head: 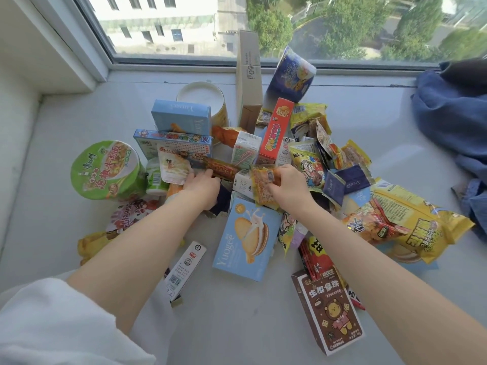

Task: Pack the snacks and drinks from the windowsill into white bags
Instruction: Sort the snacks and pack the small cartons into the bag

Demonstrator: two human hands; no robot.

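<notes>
a: looking down from the head view, how far along is the packing?

b: barely begun, by my reading. the pale grey windowsill (369,143) is heaped with snacks and drinks, and no white bag shows anywhere in the view.

a: what are the hands doing?

b: the right hand (286,189) has its fingers (274,173) curled round a small clear orange-yellow snack packet (263,187) in the middle of the heap. the left hand (201,187) reaches in beside it, fingertips touching a white pouch with a cartoon figure (174,165) and a brown foil-wrapped stick (224,168); whether it has actually closed on either one i cannot tell, since its fingers are mostly hidden behind the hand.

a: and what's left?

b: nearly all of it, i'd judge. a green-lidded round noodle cup (108,169) at the left, a light blue flat biscuit box (246,239) just under the right wrist, a brown upright-printed box with a bear (329,312) near the front, a big yellow crinkled snack bag (411,222) to the right, a tall red-orange carton (275,129) and small white drink cartons (245,148) in the pile, a dark blue cup (291,71) tipped by the window glass.

a: anything not part of it?

b: a crumpled blue cloth (453,111) at the far right of the sill, apart from the pile.
</notes>
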